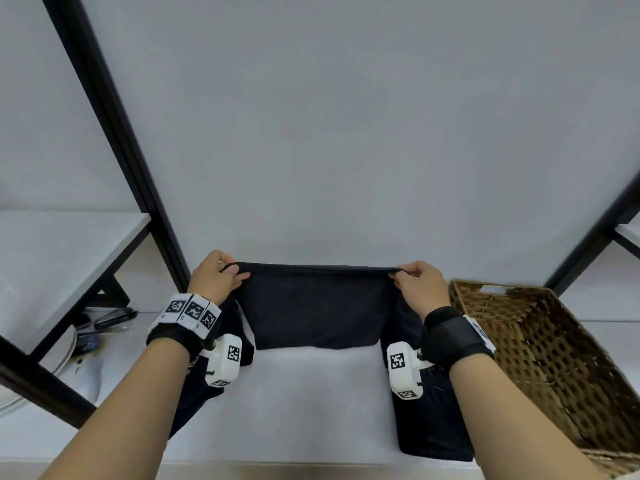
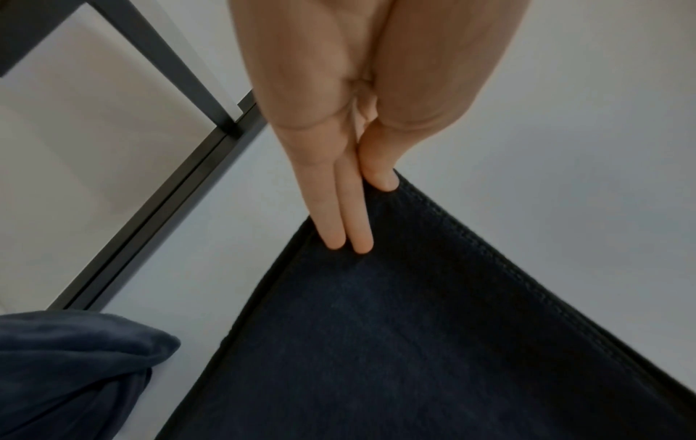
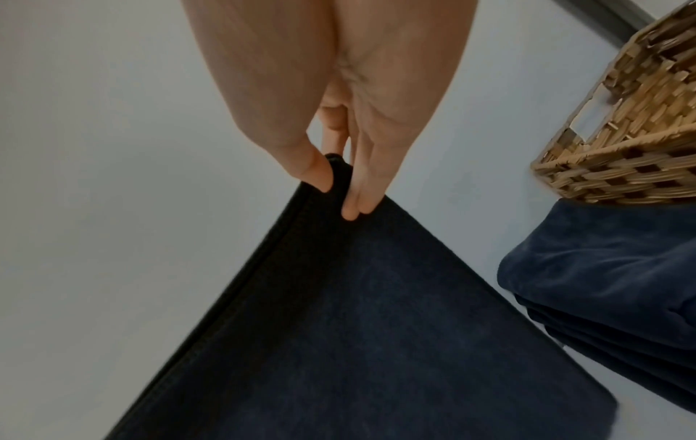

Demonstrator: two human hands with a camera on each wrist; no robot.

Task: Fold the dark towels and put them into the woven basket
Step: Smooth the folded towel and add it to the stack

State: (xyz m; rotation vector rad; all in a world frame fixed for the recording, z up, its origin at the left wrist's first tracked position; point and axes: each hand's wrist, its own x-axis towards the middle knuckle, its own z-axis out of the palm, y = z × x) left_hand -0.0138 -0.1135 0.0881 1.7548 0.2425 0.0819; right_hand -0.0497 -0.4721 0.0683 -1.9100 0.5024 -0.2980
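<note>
A dark navy towel (image 1: 313,306) hangs doubled over above the white table, stretched between my two hands. My left hand (image 1: 221,275) pinches its top left corner, thumb against fingers (image 2: 352,235) on the cloth (image 2: 414,342). My right hand (image 1: 414,278) pinches the top right corner; the fingers (image 3: 357,196) clamp the hem of the towel (image 3: 339,327). The woven basket (image 1: 540,344) stands at the right with nothing visible inside, and its corner (image 3: 621,143) shows in the right wrist view. More dark towels lie under my left forearm (image 1: 204,393) and under my right forearm (image 1: 429,420).
A black frame post (image 1: 114,133) slants up at the left, another (image 1: 595,233) at the right. A white side shelf (image 1: 62,258) lies far left, with dark tools (image 1: 107,320) and cables beneath it. A stack of folded blue towels (image 3: 610,285) sits beside the basket.
</note>
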